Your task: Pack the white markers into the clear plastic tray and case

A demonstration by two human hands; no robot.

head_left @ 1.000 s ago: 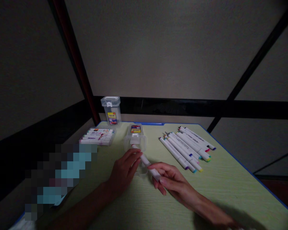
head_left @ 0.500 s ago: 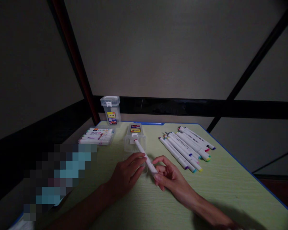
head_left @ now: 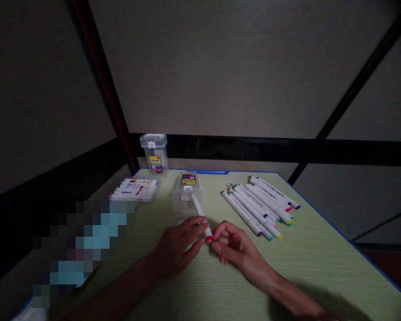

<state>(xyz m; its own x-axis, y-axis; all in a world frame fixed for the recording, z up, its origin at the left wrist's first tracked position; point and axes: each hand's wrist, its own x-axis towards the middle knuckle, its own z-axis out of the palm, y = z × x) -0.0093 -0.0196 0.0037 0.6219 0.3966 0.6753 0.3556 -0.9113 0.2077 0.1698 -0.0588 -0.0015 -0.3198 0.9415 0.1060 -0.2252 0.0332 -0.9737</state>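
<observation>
A white marker with a red near end is held in the fingers of my left hand, slanting away from me. Its far end overlaps a clear plastic marker case that lies on its side with a label on top. Close beside the red end is my right hand, its fingers loosely curled and thumb and forefinger slightly apart. Whether its fingertips touch the marker I cannot tell. The case's lid is partly hidden behind my left hand.
Several white markers with coloured ends lie in a group on the right of the green table. At the back left stands a clear lidded case. In front of it lies a flat pack of markers. A blurred-out area covers the left edge.
The marker has been turned end for end; its red end now points toward me. My right fingers have come off its near end, while my left hand keeps hold.
</observation>
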